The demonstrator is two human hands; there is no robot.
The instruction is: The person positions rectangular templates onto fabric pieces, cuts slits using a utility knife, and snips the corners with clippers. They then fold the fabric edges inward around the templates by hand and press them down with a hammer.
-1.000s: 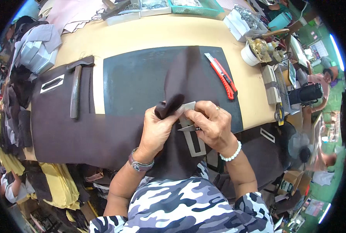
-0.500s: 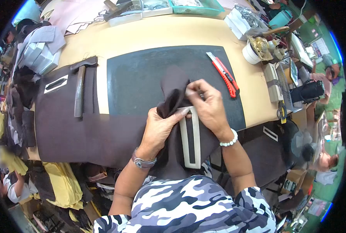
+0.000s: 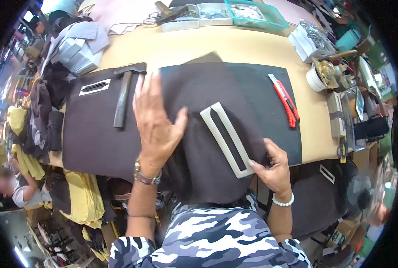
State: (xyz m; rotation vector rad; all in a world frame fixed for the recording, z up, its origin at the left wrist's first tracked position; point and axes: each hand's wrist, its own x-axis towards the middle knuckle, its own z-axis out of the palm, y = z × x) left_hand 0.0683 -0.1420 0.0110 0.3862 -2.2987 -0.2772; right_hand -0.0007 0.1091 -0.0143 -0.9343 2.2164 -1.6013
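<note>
A dark brown fabric piece (image 3: 199,85) spreads over the table's near side and the dark cutting mat (image 3: 270,98). On it sits a pale rectangular frame (image 3: 228,140) around a long dark slot, tilted to the left at its far end. My right hand (image 3: 275,167) pinches the fabric's right edge, its thumb at the frame's near corner. My left hand (image 3: 156,120) is raised flat at the fabric's left side, fingers stretched out and slightly blurred. Left of it, a hammer (image 3: 123,100) lies on more dark fabric (image 3: 96,138), near a second pale slotted frame (image 3: 94,87).
A red utility knife (image 3: 286,100) with its blade out lies on the mat's right part. Boxes of small parts (image 3: 214,15) and a teal tray (image 3: 257,18) line the far edge. A white pot (image 3: 316,79) and scissors (image 3: 342,149) are at right. Another person (image 3: 25,190) is at far left.
The bunched fabric has been laid out flatter, and its pale frame has turned. My left hand has let go and opened; my right hand has moved down to the fabric's right edge.
</note>
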